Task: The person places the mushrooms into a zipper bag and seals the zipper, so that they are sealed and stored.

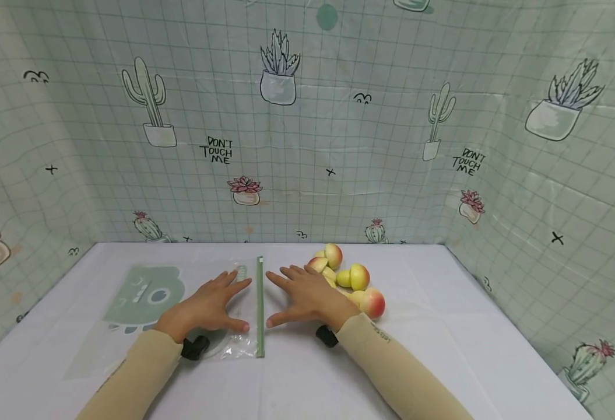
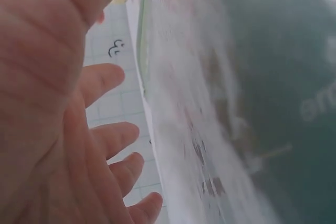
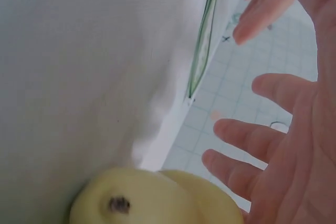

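A clear zip bag (image 1: 234, 344) with a green printed creature (image 1: 144, 294) lies flat on the table, its green zip strip (image 1: 260, 309) towards the middle. My left hand (image 1: 207, 306) hovers over the bag with fingers spread, holding nothing. On the other side of the strip my right hand (image 1: 307, 294) is spread too, empty, beside several yellow-red toy fruits (image 1: 359, 277). One fruit (image 1: 374, 303) shows past the right wrist. In the right wrist view a yellow fruit (image 3: 142, 198) with a dark end sits below the fingers (image 3: 247, 135). The left wrist view shows the bag (image 2: 262, 103) close up.
The white tablecloth (image 1: 443, 350) covers the table. Around its back and sides hang grid-patterned curtains (image 1: 307, 134) with cactus prints. Both forearms, in beige sleeves (image 1: 401, 373), reach in from the front edge, with a dark wrist camera (image 1: 196, 347) under the left wrist.
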Demonstrator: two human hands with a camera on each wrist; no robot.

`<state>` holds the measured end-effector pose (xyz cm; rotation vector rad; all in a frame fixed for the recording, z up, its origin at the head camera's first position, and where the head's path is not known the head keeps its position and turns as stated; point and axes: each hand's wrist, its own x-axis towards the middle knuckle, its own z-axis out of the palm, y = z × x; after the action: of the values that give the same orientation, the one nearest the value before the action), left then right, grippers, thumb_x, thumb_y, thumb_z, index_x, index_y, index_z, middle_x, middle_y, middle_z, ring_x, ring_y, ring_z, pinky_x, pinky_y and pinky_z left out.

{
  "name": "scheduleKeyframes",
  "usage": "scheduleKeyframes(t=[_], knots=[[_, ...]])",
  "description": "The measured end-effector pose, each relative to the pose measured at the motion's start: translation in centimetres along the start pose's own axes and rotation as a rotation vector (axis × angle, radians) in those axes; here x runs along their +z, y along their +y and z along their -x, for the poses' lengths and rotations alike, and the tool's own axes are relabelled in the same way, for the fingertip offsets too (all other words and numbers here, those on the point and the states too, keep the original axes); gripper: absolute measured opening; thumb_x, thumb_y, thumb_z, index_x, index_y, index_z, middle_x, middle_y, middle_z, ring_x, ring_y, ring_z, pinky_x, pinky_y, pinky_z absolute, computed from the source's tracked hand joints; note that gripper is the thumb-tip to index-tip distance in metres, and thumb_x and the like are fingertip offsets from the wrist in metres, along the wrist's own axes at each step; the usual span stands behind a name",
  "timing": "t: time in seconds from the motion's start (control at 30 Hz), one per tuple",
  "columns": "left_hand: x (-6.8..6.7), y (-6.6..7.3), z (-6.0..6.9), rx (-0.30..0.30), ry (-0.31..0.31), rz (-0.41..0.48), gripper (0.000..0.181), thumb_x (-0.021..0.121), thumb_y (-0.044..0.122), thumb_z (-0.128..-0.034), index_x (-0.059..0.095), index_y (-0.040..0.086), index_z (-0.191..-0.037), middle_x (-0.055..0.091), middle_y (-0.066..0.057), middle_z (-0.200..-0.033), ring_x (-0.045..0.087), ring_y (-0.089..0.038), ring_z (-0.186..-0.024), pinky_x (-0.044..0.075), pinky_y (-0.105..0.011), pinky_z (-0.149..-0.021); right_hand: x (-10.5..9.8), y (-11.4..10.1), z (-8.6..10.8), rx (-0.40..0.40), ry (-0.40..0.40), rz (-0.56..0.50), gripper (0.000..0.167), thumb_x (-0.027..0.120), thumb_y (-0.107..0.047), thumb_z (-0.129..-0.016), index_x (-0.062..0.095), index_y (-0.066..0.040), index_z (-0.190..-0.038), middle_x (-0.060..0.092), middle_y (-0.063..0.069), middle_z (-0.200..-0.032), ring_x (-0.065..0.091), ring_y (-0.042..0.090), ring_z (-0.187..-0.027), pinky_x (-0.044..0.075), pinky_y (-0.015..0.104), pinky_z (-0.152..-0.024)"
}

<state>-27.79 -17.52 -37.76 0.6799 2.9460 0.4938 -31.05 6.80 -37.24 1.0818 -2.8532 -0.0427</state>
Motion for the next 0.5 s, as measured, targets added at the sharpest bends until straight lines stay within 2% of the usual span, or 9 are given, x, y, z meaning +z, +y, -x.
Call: scheduleKeyframes(t=[0.17,0.5], knots=[[0.1,-0.1,-0.2,-0.01,-0.022,-0.01,0.097,0.077,0.057,-0.0708,0.038,0.011,-0.147,0.021,-0.028,-0.151,0.015,-0.049,-0.139,0.016,-0.064,-0.107,0.2,-0.3,-0.5,-0.011,0.001,0.006,0.102,0.05,-0.085,-0.069,0.029,-0.028,-0.151,0.038,0.006,-0.149,0.034,0.028,-0.137,0.026,0.046,-0.11],[0.3,-0.1,0.1,-0.086,-0.084,-0.03,0.095,0.074,0.06,-0.0713,0.04,0.012,-0.146,0.02,-0.027,-0.152,0.016,-0.048,-0.138,0.017,-0.063,-0.107,0.5,-0.6,-1.4,-0.022,-0.001,-0.005,0.101,0.052,-0.083,-0.071,0.03,-0.025,-0.151,0.037,0.006,-0.149,0.033,0.027,-0.137,0.027,0.044,-0.11]])
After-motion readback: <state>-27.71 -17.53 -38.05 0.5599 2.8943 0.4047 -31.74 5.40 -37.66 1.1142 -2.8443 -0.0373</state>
